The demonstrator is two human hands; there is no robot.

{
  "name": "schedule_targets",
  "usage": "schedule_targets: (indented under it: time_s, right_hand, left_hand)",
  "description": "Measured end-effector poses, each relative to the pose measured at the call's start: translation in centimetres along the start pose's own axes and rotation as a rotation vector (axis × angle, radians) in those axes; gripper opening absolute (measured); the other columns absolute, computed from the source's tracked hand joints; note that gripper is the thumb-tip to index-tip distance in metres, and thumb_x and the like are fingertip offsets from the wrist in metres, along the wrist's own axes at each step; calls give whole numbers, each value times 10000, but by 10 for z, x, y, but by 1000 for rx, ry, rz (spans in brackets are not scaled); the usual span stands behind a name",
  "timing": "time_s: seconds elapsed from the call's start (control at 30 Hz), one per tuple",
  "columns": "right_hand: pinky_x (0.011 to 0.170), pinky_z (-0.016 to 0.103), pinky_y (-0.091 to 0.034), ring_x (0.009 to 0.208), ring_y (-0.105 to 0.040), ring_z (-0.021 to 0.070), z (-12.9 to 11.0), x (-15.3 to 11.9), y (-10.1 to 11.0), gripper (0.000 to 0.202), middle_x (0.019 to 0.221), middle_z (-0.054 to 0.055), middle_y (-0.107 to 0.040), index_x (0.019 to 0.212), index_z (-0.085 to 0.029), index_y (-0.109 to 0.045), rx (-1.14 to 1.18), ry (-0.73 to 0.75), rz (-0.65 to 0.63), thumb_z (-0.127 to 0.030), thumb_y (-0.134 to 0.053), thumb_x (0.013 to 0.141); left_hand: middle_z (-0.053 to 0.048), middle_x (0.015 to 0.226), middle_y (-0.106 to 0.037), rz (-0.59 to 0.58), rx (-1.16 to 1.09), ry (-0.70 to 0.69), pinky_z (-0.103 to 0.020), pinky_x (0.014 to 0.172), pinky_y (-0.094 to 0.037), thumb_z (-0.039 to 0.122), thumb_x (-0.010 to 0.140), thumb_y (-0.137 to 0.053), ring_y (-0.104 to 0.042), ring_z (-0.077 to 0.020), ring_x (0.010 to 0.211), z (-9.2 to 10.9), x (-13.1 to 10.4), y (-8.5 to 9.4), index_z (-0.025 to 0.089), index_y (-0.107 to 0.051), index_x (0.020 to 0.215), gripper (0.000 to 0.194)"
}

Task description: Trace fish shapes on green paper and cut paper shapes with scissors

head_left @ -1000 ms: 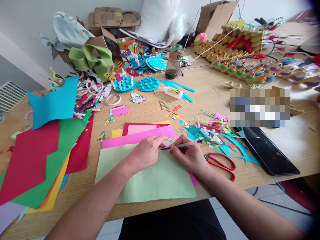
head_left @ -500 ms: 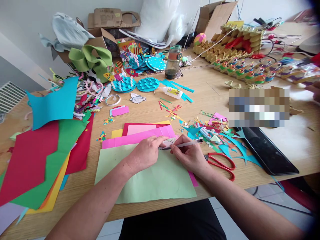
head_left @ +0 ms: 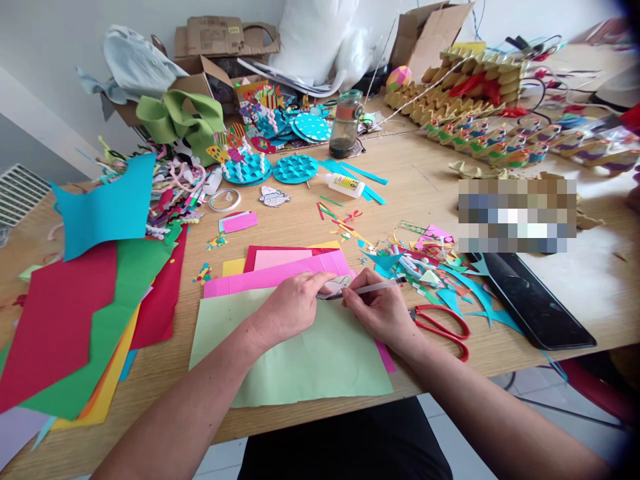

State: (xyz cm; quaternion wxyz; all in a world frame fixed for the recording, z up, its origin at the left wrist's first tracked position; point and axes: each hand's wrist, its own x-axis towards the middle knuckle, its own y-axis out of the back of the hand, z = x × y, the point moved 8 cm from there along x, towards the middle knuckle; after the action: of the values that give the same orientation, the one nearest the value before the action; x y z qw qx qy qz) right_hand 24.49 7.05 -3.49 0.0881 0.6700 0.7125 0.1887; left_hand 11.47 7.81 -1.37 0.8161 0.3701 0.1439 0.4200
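Observation:
My left hand [head_left: 295,303] holds a small white paper cutout [head_left: 337,285] down on the pale green sheet [head_left: 300,360], fingertips on its left part. Part of the cutout is hidden under those fingers. In my right hand [head_left: 377,303] is a slim pen [head_left: 375,287] with a clear barrel and a dark end, pinched between thumb and fingers. Its tip is at the lower edge of the cutout. Beneath the green sheet lie pink paper [head_left: 275,275] and a red sheet [head_left: 249,257]. Red-handled scissors [head_left: 443,327] rest just right of my right hand.
Stacked coloured paper [head_left: 60,320] covers the left side. Paper scraps [head_left: 425,263] and a black phone [head_left: 543,303] lie to the right. Farther back are a glue bottle [head_left: 345,185], fish cutouts [head_left: 275,197], blue discs [head_left: 295,169], a glass jar [head_left: 345,127] and egg cartons [head_left: 415,107].
Both hands, the cutout and the pen look almost the same as before, with at most a tiny shift of the pen. The view has drifted very slightly.

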Motion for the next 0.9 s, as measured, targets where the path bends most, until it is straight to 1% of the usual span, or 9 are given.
schedule_targets:
  time_s: [0.13, 0.6, 0.9]
  right_hand:
    - [442, 249, -321, 485, -442, 117, -1, 1, 1, 167, 595, -3, -545, 673, -201, -512, -8, 8, 16, -249, -593, 810]
    - [461, 254, -336, 503, -471, 129, -4, 0, 6, 176, 580, -6, -537, 646, -208, -494, -28, 32, 53, -221, -585, 796]
    - [454, 249, -335, 490, -462, 123, -5, 1, 6, 172, 568, -14, -524, 643, -209, -492, -37, 27, 66, -222, -588, 786]
  left_hand:
    - [-52, 1059, -698, 0, 0, 0, -315, 912, -480, -78, 699, -350, -617, -172, 1033, -1, 0, 0, 133, -524, 1255, 620]
    - [-71, 1066, -686, -4, 30, 11, -337, 910, -482, -76, 700, -345, -615, -189, 1034, -1, -1, -1, 131, -528, 1250, 615]
    - [-72, 1068, -683, 1, 38, 8, -337, 908, -488, -72, 699, -344, -618, -188, 1027, -3, -1, -2, 136, -527, 1249, 616]
